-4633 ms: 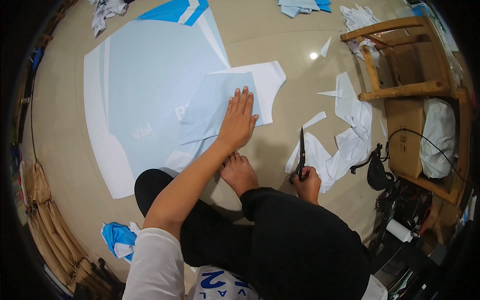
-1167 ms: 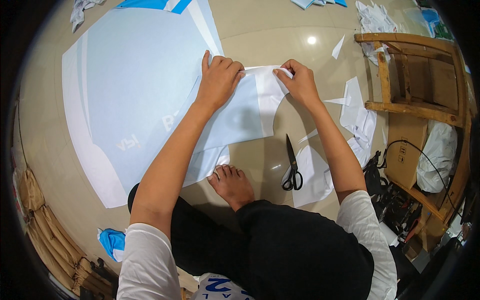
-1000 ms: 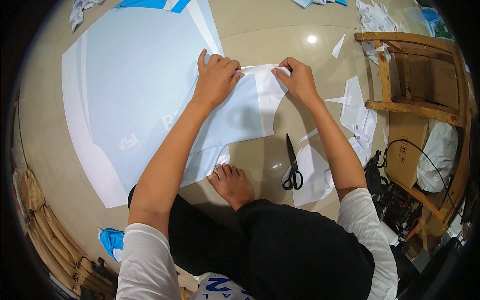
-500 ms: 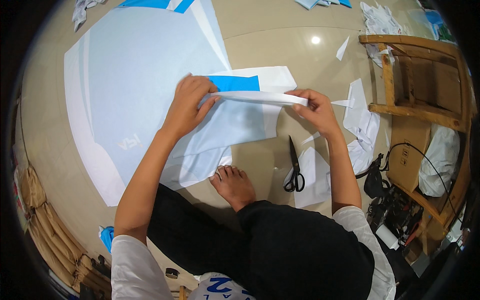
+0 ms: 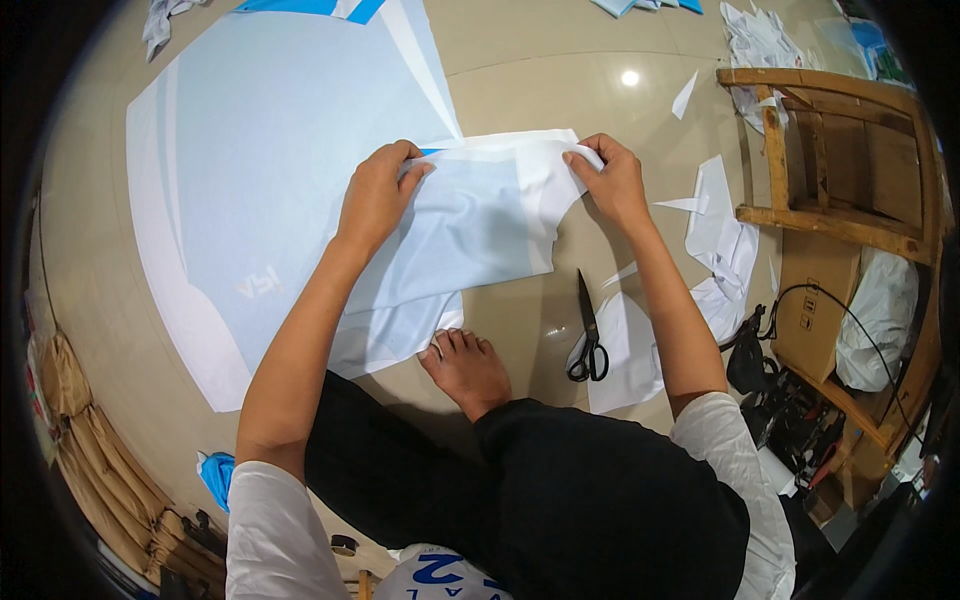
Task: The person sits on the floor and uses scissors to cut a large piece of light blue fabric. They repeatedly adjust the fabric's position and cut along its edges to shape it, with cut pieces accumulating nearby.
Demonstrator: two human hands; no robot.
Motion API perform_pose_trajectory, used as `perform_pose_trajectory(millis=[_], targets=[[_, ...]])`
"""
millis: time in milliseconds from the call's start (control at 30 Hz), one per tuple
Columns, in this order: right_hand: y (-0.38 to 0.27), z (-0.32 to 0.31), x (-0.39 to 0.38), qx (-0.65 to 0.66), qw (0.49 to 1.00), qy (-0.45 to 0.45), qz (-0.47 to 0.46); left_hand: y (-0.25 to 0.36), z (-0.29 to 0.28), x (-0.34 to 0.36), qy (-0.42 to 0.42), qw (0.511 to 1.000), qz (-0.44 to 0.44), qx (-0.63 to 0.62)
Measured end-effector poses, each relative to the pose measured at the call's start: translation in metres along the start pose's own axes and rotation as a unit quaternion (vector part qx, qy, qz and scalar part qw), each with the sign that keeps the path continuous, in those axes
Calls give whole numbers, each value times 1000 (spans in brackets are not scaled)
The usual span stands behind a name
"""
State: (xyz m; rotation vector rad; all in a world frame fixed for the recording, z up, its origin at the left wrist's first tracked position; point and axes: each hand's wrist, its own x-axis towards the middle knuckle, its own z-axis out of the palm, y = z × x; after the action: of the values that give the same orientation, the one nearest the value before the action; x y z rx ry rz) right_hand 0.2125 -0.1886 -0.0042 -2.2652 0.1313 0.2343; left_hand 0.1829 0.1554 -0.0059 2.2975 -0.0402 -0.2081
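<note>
A light blue and white fabric piece (image 5: 470,215) lies partly over a larger light blue fabric panel (image 5: 270,150) spread on the floor. The far edge of the smaller piece is pinched by my left hand (image 5: 380,190) and, at its white right-hand corner, by my right hand (image 5: 613,182). Between the hands the cloth lies loosely, with soft wrinkles. A strip of brighter blue shows beside my left fingertips. Black scissors (image 5: 588,345) rest to the right of my bare foot (image 5: 465,372), over the edge of a white scrap (image 5: 625,360).
More white offcuts (image 5: 722,250) are scattered on the tiled floor at right. A wooden frame (image 5: 830,215) stands beyond them with a cardboard box (image 5: 815,310) and a white plastic bag (image 5: 877,320). Folded blue cloth (image 5: 645,5) lies at the far edge.
The lifted far edge, folded toward me with bright blue showing, has been laid back away from me. Both hands are still pinching it; my right hand moved farther away.
</note>
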Motion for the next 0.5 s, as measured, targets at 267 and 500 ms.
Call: perform_pose_trajectory(millis=[267,500], targets=[[6,4,9,4,999,36,11,3,5,6,31,999,-19,2],[-2,5,13,-15,998,50,18,3,4,7,48,998,-22,25]])
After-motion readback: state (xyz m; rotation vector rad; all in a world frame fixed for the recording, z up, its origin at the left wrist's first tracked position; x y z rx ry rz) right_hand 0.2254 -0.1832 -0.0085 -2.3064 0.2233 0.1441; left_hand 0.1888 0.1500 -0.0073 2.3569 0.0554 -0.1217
